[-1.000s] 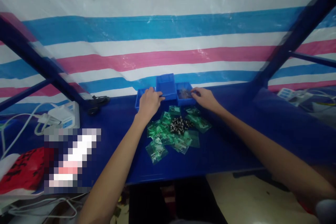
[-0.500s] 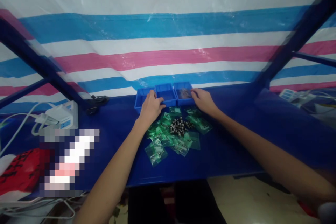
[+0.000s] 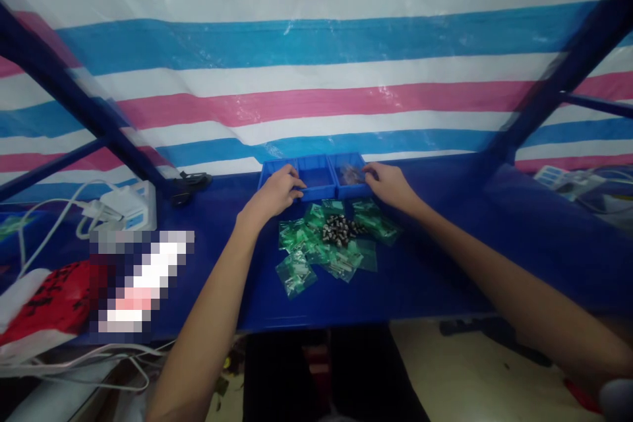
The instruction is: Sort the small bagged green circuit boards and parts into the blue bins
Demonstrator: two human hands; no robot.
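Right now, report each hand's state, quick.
Left hand: fingers curled at the middle blue rectangular plastic bin; whether it grips cannot be told.
Right hand: fingers curled at the right edge of the right-hand blue plastic bin; grip cannot be told.

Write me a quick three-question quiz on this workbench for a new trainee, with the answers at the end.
1. How many blue trays stand in the row at the back of the table?

2. True or false: the pile of small dark parts lies among green bags, on the person's side of the row.

3. Which of the three is the person's right hand nearest to?
a) the left one
b) the middle one
c) the right one

Key:
1. Three.
2. True.
3. c, its fingertips are at that one's outer side.
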